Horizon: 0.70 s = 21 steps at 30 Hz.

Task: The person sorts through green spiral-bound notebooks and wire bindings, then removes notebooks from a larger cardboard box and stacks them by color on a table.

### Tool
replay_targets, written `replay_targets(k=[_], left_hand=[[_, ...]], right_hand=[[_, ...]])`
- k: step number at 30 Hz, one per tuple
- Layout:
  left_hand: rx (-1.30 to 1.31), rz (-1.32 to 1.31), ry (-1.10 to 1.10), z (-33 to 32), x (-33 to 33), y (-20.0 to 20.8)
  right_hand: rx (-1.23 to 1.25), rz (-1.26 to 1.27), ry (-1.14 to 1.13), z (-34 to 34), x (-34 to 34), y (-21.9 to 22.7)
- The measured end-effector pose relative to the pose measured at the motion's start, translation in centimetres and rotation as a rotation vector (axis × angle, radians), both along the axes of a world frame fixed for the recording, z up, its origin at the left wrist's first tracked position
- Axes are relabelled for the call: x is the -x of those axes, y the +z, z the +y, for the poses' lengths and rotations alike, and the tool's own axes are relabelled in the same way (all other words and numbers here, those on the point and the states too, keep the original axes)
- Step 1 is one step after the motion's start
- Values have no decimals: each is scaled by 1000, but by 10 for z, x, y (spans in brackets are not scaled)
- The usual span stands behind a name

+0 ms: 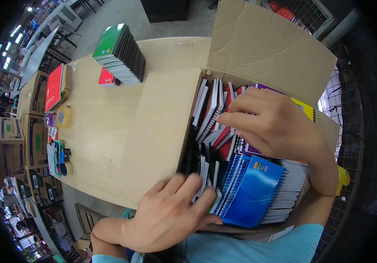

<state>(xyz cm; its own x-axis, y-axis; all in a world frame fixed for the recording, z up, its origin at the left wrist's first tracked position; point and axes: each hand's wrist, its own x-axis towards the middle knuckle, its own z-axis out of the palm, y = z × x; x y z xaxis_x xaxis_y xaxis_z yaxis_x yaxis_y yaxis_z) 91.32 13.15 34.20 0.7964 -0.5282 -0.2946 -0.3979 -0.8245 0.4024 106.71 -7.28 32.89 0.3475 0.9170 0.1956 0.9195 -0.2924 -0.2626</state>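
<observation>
An open cardboard box (166,114) full of spiral notebooks stands in front of me. My left hand (171,215) bends over its near left side, with finger and thumb around the upper ends of small spiral notebooks (204,168) standing on edge. Over the far part of the box, my right hand (269,120) is curled, fingertips by a red spiral notebook (223,138) and its tilted neighbours. What lies between those fingertips is hidden. A blue spiral notebook (254,188) lies face up between the hands, beside a stack of white-paged notebooks (287,190).
On the table (96,153) stand a tall stack of green-covered spiral notebooks (122,55) and a small red notebook (107,77). Tape rolls (64,117) and a red book (55,90) line its left edge. Cartons (35,140) are piled beyond. A box flap (269,48) rises at the far side.
</observation>
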Motion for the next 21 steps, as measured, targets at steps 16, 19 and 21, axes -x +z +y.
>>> replay_targets(k=[16,19,21], left_hand=[[76,-109,-196,12,9,-35],[14,-215,-229,18,17,-33],[24,-218,-241,21,18,-31]], right_hand=[[72,-6,169,39,3,-16],[106,81,233,45,6,-25],[234,198,322,51,9,-24]])
